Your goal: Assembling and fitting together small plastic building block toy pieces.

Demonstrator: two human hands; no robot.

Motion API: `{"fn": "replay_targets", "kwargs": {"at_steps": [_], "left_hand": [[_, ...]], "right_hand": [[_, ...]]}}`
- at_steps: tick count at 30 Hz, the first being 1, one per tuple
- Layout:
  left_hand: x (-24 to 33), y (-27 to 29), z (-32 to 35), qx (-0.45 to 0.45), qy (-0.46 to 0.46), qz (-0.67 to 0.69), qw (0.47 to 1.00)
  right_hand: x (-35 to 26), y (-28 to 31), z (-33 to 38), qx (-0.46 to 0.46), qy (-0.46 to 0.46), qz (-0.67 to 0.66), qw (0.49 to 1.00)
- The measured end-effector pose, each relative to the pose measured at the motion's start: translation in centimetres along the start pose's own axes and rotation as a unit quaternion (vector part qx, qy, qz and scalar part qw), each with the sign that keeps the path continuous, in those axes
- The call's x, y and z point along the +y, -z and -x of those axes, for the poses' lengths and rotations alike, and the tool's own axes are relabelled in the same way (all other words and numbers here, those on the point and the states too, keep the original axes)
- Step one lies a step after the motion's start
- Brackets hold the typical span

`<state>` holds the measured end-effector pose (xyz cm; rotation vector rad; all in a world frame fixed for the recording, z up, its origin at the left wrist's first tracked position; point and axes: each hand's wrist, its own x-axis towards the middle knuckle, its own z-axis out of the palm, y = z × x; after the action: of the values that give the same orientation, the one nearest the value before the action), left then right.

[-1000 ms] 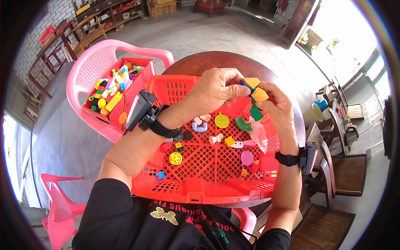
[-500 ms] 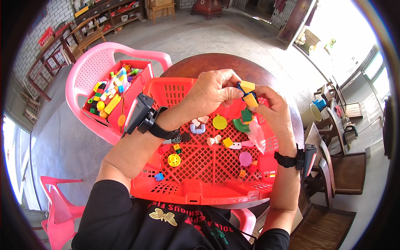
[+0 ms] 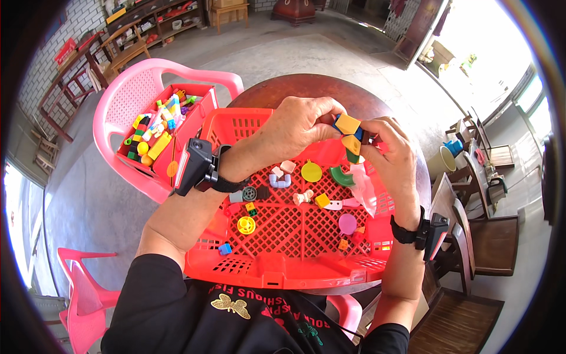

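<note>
Over the far right part of the red plastic basket [image 3: 283, 265], both my hands hold a small cluster of toy building blocks [image 3: 349, 125], with yellow, blue and green parts showing. My left hand [image 3: 298, 130] pinches the cluster from the left between thumb and fingers. From the right, my right hand [image 3: 392, 150] grips it with thumb and index finger, and my fingers cover part of it. Below the hands, a green curved block [image 3: 341, 176] and a clear plastic bag [image 3: 364, 192] lie in the basket.
The basket sits on a round wooden table [image 3: 295, 85], with a yellow disc [image 3: 311, 171], a yellow wheel [image 3: 246, 225] and a blue block [image 3: 225, 249] inside. A pink chair [image 3: 132, 88] at left bears a red box [image 3: 200, 112] of blocks. Wooden stools [image 3: 454, 318] stand at right.
The block cluster has turned in my fingers, and its green part now shows right under the yellow. My left hand has shifted slightly right. The basket's contents beneath the hands look otherwise the same.
</note>
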<state>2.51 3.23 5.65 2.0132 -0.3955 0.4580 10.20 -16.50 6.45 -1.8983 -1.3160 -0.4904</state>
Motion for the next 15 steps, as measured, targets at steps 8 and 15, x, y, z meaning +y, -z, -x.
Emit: {"fn": "replay_targets", "kwargs": {"at_steps": [8, 15], "left_hand": [[1.2, 1.0, 0.1, -0.017, -0.07, -0.15, 0.986], [0.9, 0.7, 0.1, 0.005, -0.149, -0.159, 0.976]], "right_hand": [[-0.9, 0.2, -0.3, 0.026, 0.091, 0.082, 0.992], [-1.2, 0.8, 0.0, 0.021, 0.078, 0.049, 0.996]]}}
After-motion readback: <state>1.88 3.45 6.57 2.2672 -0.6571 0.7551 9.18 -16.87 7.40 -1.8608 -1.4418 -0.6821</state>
